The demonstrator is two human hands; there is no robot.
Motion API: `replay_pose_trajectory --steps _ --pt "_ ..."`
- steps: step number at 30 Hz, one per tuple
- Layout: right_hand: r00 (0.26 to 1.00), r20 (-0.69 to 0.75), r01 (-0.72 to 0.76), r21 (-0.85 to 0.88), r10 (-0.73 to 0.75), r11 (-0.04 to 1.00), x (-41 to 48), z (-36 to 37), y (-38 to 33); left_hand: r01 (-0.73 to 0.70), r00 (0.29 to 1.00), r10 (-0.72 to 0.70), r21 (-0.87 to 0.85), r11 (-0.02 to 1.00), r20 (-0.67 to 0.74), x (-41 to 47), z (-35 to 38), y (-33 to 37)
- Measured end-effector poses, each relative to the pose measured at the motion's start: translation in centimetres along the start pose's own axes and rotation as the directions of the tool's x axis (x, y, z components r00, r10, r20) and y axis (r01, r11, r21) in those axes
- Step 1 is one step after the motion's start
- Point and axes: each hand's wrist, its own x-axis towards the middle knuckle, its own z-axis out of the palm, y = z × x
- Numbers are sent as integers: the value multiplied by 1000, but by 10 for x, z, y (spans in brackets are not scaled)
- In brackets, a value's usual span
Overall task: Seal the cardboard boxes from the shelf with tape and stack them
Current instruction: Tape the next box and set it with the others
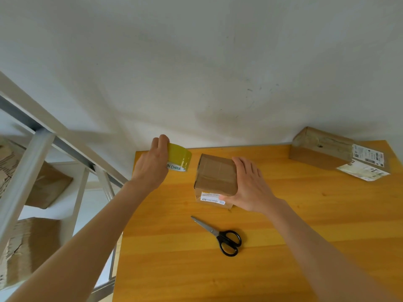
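Orange-yellow wooden table top (pixel 283 236) seen from above, with the small brown cardboard box (pixel 214 174) as reference. Nearest the viewer, just in front of this box, lie steel scissors with black plastic handles (pixel 220 235), closed and untouched, blades pointing left and away. The right hand (pixel 250 188) rests on the box's right side: the fingers are nearly straight and laid flat across the top, and the thumb reaches along the front face beside a white printed label. It steadies the box and does not clasp it. The box stands on the table with its flaps closed; whether tape already covers its seam cannot be told. To the box's left, clear of it, the left hand (pixel 152 164) grips a roll of yellowish-olive packing tape (pixel 180 159), fingers curled over the outer rim. Further left, beyond the table edge, a white metal shelf (pixel 43 138) holds more brown cardboard boxes (pixel 48 184). Far right of the reference box, against the wall, sits a larger, worn cardboard box (pixel 320 149) with white labels. Judged by its size, the small box is probably light and fairly stiff, but its panels could dent; it is best held by opposite side walls or pressed flat from above while tape is drawn across the seam.
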Motion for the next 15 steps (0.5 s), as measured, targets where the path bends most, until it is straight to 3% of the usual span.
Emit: replay_pose_trajectory --steps 15 --pt "1000 6 -9 13 9 1000 -2 3 5 51 995 -48 -30 998 92 -5 39 -13"
